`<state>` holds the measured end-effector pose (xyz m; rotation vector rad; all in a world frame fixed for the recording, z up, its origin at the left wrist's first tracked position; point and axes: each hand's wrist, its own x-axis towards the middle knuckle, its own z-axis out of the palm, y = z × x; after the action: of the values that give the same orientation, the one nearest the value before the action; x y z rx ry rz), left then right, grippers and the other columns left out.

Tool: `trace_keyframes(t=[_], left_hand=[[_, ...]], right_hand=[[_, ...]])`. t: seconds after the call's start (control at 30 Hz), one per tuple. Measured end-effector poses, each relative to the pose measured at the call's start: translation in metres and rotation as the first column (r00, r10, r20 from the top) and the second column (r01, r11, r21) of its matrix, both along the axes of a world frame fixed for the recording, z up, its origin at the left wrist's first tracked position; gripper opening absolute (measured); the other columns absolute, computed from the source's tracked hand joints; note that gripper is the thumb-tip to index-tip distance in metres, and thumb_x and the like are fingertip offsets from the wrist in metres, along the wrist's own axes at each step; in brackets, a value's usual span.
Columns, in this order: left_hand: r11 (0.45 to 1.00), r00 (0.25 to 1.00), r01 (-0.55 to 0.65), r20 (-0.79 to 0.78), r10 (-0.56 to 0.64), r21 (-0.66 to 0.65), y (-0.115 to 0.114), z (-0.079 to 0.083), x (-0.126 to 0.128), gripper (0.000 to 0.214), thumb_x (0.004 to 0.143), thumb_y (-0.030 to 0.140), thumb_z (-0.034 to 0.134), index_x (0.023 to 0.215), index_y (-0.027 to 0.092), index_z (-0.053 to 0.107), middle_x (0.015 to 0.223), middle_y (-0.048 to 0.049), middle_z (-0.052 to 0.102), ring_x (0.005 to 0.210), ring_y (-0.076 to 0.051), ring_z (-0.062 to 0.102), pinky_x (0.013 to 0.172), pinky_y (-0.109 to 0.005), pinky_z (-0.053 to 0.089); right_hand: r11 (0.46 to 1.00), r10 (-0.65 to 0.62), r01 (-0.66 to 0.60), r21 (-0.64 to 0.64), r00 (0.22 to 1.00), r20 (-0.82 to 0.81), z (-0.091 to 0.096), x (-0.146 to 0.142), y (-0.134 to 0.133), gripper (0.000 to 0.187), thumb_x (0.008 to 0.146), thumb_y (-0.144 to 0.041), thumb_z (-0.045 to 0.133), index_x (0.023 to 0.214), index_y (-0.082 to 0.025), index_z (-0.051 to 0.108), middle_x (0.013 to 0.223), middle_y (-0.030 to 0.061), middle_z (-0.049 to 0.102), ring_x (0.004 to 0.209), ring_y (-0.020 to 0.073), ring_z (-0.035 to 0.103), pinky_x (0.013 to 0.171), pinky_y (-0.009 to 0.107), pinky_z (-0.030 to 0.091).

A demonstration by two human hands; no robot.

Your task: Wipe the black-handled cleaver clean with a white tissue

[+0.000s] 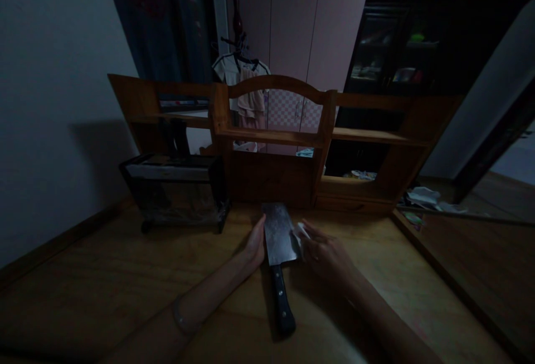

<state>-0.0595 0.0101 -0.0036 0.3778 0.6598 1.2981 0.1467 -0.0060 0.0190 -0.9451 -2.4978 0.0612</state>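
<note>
A cleaver [279,236] with a broad grey blade and a black riveted handle is in the middle of the view, the handle pointing towards me. My left hand [256,241] grips the blade along its left edge, fingers partly hidden behind it. At the blade's right edge, my right hand [328,255] pinches a small white cloth or tissue [303,231], which touches the blade. Most of that white piece is hidden by the fingers.
A wooden table [200,291] lies beneath. A dark knife block [175,197] with black handles stands at the back left. Along the back runs a wooden shelf unit [273,138]. Beyond it are a pink wardrobe [292,35] and a dark cabinet [388,46].
</note>
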Motion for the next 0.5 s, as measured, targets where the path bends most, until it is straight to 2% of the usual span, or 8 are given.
trace_keyframes(t=[0.07, 0.2, 0.3, 0.37, 0.5], left_hand=[[1.000, 1.000, 0.007, 0.009, -0.007, 0.018, 0.002, -0.003, -0.001, 0.040, 0.098, 0.039, 0.041, 0.101, 0.008, 0.067, 0.093, -0.0134, 0.075, 0.085, -0.024, 0.071, 0.094, -0.037, 0.049], [0.999, 0.999, 0.035, 0.016, -0.035, 0.030, 0.003, -0.006, -0.002, 0.042, 0.098, 0.041, 0.040, 0.099, 0.008, 0.067, 0.089, -0.0130, 0.075, 0.079, -0.023, 0.071, 0.089, -0.035, 0.051], [0.997, 0.997, 0.070, -0.008, -0.071, -0.041, 0.000, -0.002, -0.003, 0.045, 0.097, 0.045, 0.040, 0.096, 0.008, 0.067, 0.081, -0.0120, 0.074, 0.071, -0.023, 0.070, 0.082, -0.035, 0.053], [0.996, 0.999, 0.047, -0.022, -0.048, -0.070, -0.002, 0.002, -0.002, 0.043, 0.097, 0.044, 0.042, 0.095, 0.010, 0.066, 0.077, -0.0099, 0.072, 0.067, -0.022, 0.069, 0.080, -0.034, 0.053], [0.996, 0.999, 0.018, -0.034, -0.021, -0.089, -0.004, 0.006, -0.001, 0.040, 0.098, 0.043, 0.042, 0.095, 0.010, 0.065, 0.071, -0.0077, 0.070, 0.063, -0.021, 0.067, 0.075, -0.033, 0.053]], right_hand=[[0.999, 0.011, -0.016, -0.043, 0.992, -0.125, 0.001, -0.001, -0.001, 0.035, 0.093, -0.014, 0.044, 0.121, -0.021, 0.063, 0.130, 0.0071, 0.063, 0.139, 0.0202, 0.037, 0.105, 0.036, 0.047], [0.980, 0.095, -0.138, -0.142, 0.957, -0.273, 0.008, -0.011, -0.015, 0.042, 0.094, -0.014, 0.043, 0.132, -0.027, 0.056, 0.136, 0.0017, 0.058, 0.142, 0.0182, 0.031, 0.105, 0.036, 0.046], [0.953, 0.186, -0.237, -0.191, 0.951, -0.248, 0.007, -0.024, -0.026, 0.043, 0.096, -0.016, 0.044, 0.136, -0.028, 0.053, 0.144, 0.0021, 0.050, 0.142, 0.0200, 0.029, 0.109, 0.039, 0.042], [0.935, 0.246, -0.286, -0.209, 0.949, -0.198, 0.004, -0.031, -0.030, 0.049, 0.095, -0.013, 0.043, 0.141, -0.028, 0.047, 0.148, 0.0021, 0.045, 0.144, 0.0202, 0.023, 0.112, 0.040, 0.038], [0.941, 0.264, -0.276, -0.197, 0.961, -0.084, -0.004, -0.036, -0.030, 0.068, 0.090, -0.001, 0.040, 0.151, -0.028, 0.027, 0.156, 0.0034, 0.029, 0.147, 0.0207, 0.013, 0.117, 0.045, 0.030]])
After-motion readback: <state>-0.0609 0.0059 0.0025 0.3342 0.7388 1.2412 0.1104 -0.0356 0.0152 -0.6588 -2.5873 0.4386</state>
